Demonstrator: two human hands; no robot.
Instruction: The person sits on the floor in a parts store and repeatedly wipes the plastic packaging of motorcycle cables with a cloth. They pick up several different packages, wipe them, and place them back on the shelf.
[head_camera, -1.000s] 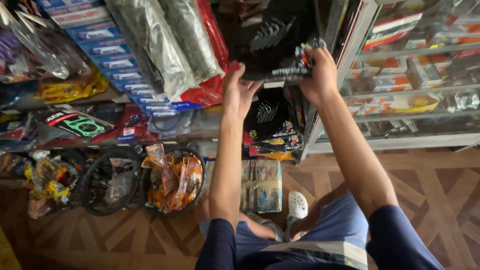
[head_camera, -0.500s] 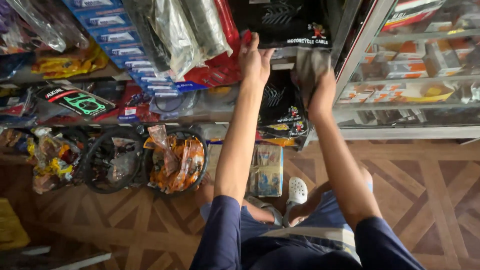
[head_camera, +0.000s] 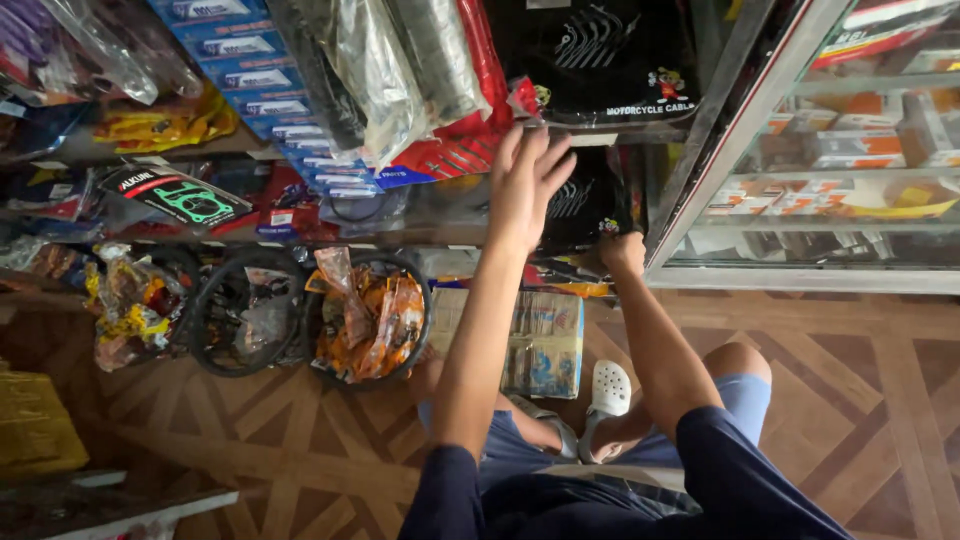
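the right hand (head_camera: 622, 252) has dropped from the upper black packet (head_camera: 600, 60) to grip a lower black packet (head_camera: 585, 205) on the shelf, while the left hand (head_camera: 528, 180) stays open, fingers spread just below the upper one.

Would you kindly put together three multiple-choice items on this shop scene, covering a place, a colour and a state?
1. Where is the left hand?
A. Raised to the edge of the upper black packet
B. Flat on the floor
C. Inside the glass cabinet

2. What colour is the clog on the wooden floor?
A. Red
B. White
C. Green

3. How does the right hand stand?
A. Spread open in the air
B. Resting on the knee
C. Closed low on the lower black packet beside the glass cabinet

Answers:
1 A, its spread fingers reach the packet's lower edge.
2 B, the clog is plainly white.
3 C, its fingers curl at the packet's bottom corner.
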